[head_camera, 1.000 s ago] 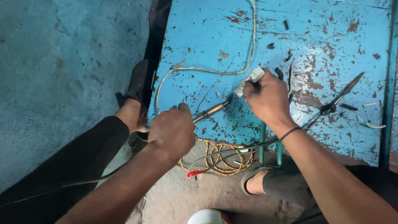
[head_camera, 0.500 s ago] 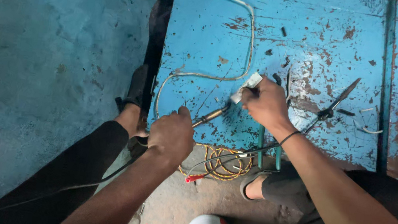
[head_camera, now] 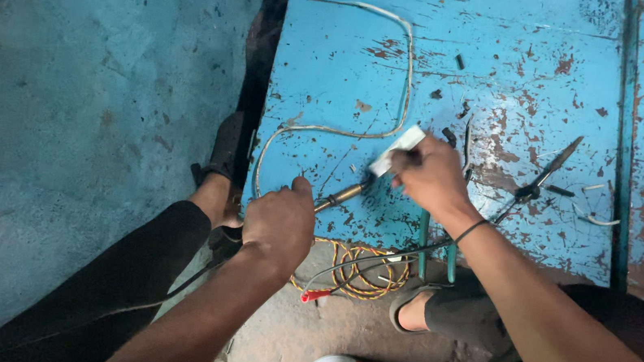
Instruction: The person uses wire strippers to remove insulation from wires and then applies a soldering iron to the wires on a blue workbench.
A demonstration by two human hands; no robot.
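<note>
Currently I note my left hand [head_camera: 280,223] fisted around the soldering iron [head_camera: 343,195], tip on the blue table [head_camera: 517,58]; right hand [head_camera: 431,174] pinches a white strip [head_camera: 396,150] just beside it.

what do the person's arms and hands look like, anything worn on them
Both forearms are bare, with no sleeves and no gloves in view. The right hand has a thin dark band around its wrist. The left hand shows no band, ring or watch.
</note>
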